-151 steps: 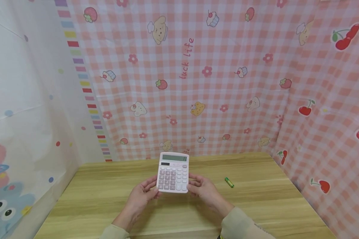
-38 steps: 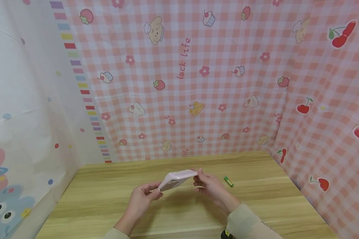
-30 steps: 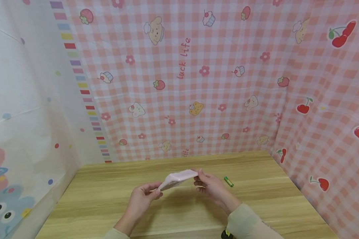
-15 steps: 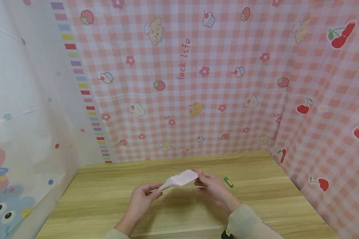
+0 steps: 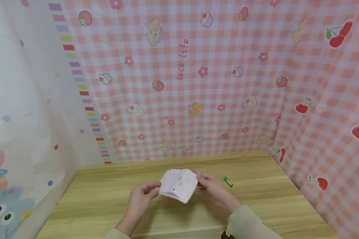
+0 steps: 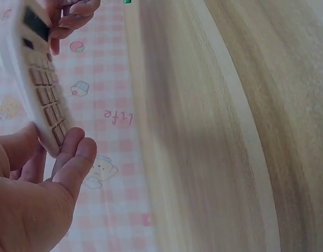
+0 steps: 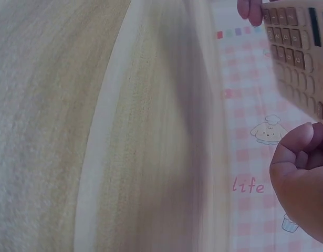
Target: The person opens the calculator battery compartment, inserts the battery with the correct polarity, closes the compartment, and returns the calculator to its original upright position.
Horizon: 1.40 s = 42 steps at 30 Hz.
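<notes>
A pale pink calculator [image 5: 179, 185] hangs above the table between my hands, its back turned up toward the head camera. In the left wrist view its keys and dark display show on the underside. My left hand [image 5: 142, 197] pinches one corner between thumb and fingers. At the opposite corner, my right hand [image 5: 216, 189] grips the edge with thumb and curled fingers. A small green battery [image 5: 228, 181] lies on the table to the right of my right hand.
The wooden table [image 5: 107, 199] ends at a pink checked cloth [image 5: 173, 99] at the back. Another cloth with cherries [image 5: 320, 132] hangs on the right, a white one on the left. A dark round object [image 5: 226, 235] sits by the right sleeve at the front edge.
The calculator faced the camera with keys and display five seconds ago; it has since been turned over, and its back has tilted up into full view. Both hands keep hold of it.
</notes>
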Each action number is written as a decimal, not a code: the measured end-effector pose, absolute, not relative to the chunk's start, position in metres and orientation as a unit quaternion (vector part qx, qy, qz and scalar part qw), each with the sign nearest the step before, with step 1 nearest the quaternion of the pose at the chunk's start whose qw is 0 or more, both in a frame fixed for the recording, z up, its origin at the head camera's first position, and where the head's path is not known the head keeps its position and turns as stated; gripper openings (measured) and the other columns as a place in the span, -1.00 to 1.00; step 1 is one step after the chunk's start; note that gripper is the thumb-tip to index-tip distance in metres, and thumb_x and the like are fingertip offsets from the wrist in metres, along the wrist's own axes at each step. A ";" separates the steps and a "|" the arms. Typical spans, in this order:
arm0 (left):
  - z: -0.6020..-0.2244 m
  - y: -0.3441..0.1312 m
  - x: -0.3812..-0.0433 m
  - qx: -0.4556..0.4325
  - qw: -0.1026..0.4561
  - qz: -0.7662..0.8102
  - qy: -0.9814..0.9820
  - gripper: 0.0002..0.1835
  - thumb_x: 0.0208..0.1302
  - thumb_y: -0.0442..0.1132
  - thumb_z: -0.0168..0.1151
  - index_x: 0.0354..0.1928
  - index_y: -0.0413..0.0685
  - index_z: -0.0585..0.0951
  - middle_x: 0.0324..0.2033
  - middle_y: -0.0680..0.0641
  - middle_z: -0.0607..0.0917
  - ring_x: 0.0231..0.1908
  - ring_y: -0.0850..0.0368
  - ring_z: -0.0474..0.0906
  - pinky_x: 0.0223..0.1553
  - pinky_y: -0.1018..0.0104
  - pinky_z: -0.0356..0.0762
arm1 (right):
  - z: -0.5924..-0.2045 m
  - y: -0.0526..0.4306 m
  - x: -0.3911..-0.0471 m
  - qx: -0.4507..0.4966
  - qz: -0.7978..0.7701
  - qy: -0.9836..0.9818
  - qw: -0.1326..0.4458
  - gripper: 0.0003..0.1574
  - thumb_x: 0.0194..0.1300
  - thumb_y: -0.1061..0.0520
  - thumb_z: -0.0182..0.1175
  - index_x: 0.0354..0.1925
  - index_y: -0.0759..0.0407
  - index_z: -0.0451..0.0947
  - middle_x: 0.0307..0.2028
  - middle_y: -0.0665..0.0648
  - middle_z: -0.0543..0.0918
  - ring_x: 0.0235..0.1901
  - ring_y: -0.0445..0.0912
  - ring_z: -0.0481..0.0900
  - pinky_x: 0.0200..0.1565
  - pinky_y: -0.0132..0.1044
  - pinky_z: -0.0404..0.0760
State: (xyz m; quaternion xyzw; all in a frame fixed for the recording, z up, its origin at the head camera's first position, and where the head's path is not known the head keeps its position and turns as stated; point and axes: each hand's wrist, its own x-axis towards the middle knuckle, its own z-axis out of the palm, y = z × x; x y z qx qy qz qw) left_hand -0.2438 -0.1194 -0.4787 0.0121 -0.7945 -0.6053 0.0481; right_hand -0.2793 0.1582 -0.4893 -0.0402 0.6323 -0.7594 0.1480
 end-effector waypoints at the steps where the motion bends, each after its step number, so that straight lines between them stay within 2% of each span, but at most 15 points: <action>1: -0.479 -0.119 -0.244 0.015 0.050 -0.602 -0.797 -0.82 0.20 -0.32 0.39 -0.14 -0.03 0.77 -0.11 -0.08 0.79 -0.23 0.22 0.70 -0.25 0.47 0.64 | -0.489 0.158 -0.279 -0.040 -0.759 0.633 0.145 -0.45 0.54 -0.03 -0.03 0.31 0.24 0.44 0.06 -0.01 0.70 -0.19 -0.23 0.58 -0.20 -0.42 0.56; 5: -0.479 -0.119 -0.245 0.021 0.059 -0.592 -0.804 -0.79 0.12 -0.34 0.44 -0.19 0.05 0.77 -0.07 -0.03 0.79 -0.17 0.17 0.72 -0.27 0.48 0.61 | -0.488 0.157 -0.279 -0.029 -0.762 0.632 0.137 -0.44 0.48 -0.02 0.07 0.30 0.24 0.46 -0.06 0.01 0.74 -0.22 -0.23 0.59 -0.20 -0.42 0.56; 12: -0.480 -0.119 -0.245 0.016 0.059 -0.601 -0.797 -0.77 0.11 -0.37 0.43 -0.17 0.01 0.75 -0.02 -0.09 0.76 -0.13 0.09 0.74 -0.22 0.45 0.66 | -0.486 0.156 -0.277 -0.025 -0.761 0.636 0.124 -0.46 0.47 0.02 0.09 0.27 0.31 0.46 -0.08 0.00 0.73 -0.23 -0.21 0.57 -0.21 -0.41 0.55; 20: -0.477 -0.119 -0.243 0.018 0.058 -0.625 -0.778 -0.53 0.09 -0.42 0.44 0.10 -0.07 0.64 0.16 -0.23 0.63 -0.09 -0.02 0.74 -0.21 0.37 0.72 | -0.487 0.154 -0.278 -0.014 -0.763 0.636 0.113 -0.49 0.46 0.04 0.10 0.23 0.32 0.50 0.05 0.04 0.69 -0.21 -0.20 0.56 -0.19 -0.40 0.56; 23: -0.478 -0.119 -0.244 0.016 0.062 -0.635 -0.770 -0.46 0.08 -0.44 0.44 0.17 -0.17 0.59 0.09 -0.25 0.67 -0.07 -0.05 0.73 -0.18 0.40 0.71 | -0.488 0.154 -0.278 -0.016 -0.761 0.639 0.110 -0.48 0.46 0.03 0.10 0.23 0.33 0.50 0.03 0.03 0.69 -0.21 -0.20 0.56 -0.19 -0.40 0.57; 27: -0.481 -0.120 -0.245 0.011 0.066 -0.623 -0.779 -0.49 0.07 -0.43 0.45 0.13 -0.25 0.61 -0.04 -0.27 0.74 -0.11 0.00 0.75 -0.21 0.44 0.70 | -0.489 0.155 -0.278 -0.025 -0.759 0.641 0.111 -0.48 0.48 0.04 0.07 0.26 0.30 0.48 -0.03 0.01 0.72 -0.18 -0.20 0.60 -0.16 -0.37 0.59; 33: -0.483 -0.122 -0.244 -0.004 0.086 -0.551 -0.830 -0.60 0.02 -0.34 0.51 -0.02 -0.09 0.73 -0.21 -0.09 0.81 -0.34 0.23 0.66 -0.36 0.50 0.60 | -0.489 0.155 -0.278 -0.012 -0.767 0.635 0.096 -0.55 0.45 0.09 0.11 0.21 0.27 0.51 -0.09 0.04 0.73 -0.15 -0.17 0.63 -0.13 -0.34 0.63; 37: -0.485 -0.123 -0.243 -0.012 0.085 -0.534 -0.841 -0.59 -0.02 -0.32 0.54 -0.04 -0.06 0.74 -0.29 -0.04 0.81 -0.37 0.26 0.59 -0.36 0.51 0.54 | -0.486 0.155 -0.278 0.019 -0.771 0.631 0.080 -0.61 0.41 0.08 0.18 0.09 0.30 0.54 -0.16 0.07 0.72 -0.21 -0.14 0.63 -0.17 -0.34 0.63; 42: -0.488 -0.122 -0.242 -0.026 0.076 -0.532 -0.843 -0.57 -0.04 -0.33 0.55 -0.03 -0.10 0.74 -0.31 -0.04 0.79 -0.39 0.26 0.60 -0.36 0.51 0.57 | -0.484 0.155 -0.279 0.051 -0.772 0.630 0.067 -0.68 0.37 0.10 0.23 -0.01 0.29 0.57 -0.21 0.08 0.70 -0.27 -0.14 0.62 -0.21 -0.35 0.63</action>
